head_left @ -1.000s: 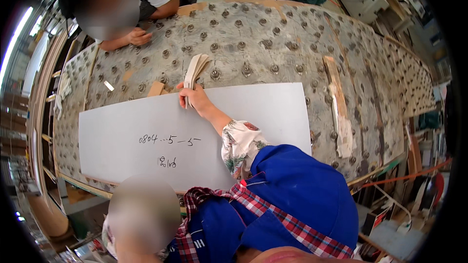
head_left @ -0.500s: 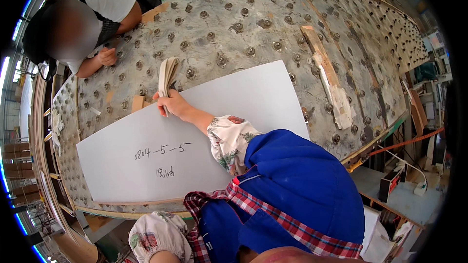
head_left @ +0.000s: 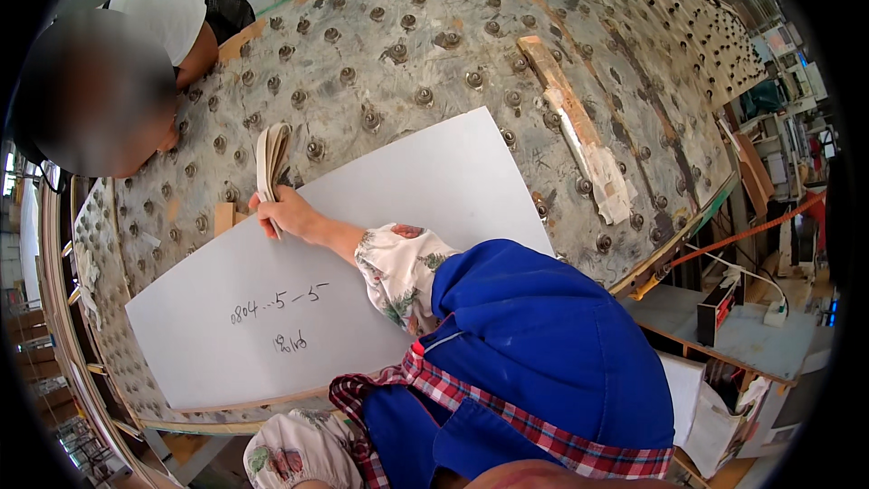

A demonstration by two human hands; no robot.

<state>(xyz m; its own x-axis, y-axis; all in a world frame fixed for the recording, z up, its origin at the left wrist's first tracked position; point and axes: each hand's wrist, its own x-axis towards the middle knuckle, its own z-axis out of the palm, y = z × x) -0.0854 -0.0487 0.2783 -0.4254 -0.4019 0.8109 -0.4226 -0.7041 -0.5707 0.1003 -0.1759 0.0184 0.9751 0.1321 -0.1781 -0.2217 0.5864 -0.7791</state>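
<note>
At centre left of the frame, the right hand (head_left: 288,214) closes around a folded tan sheaf (head_left: 270,158) at the white board's (head_left: 380,244) upper edge on the studded bench (head_left: 434,45); the left hand is out of view.

Studded grey worktable (head_left: 434,36): white sheet (head_left: 380,244), wooden strip (head_left: 579,131), small wood block (head_left: 224,217).

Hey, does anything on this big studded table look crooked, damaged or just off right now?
The wooden strip lies slantwise across the table, its lower end wrapped in ragged whitish tape or glue. The white sheet sits skewed to the table's edge. The right hand holds a bent stack of sandpaper-like sheets. Nothing spilled.
</note>
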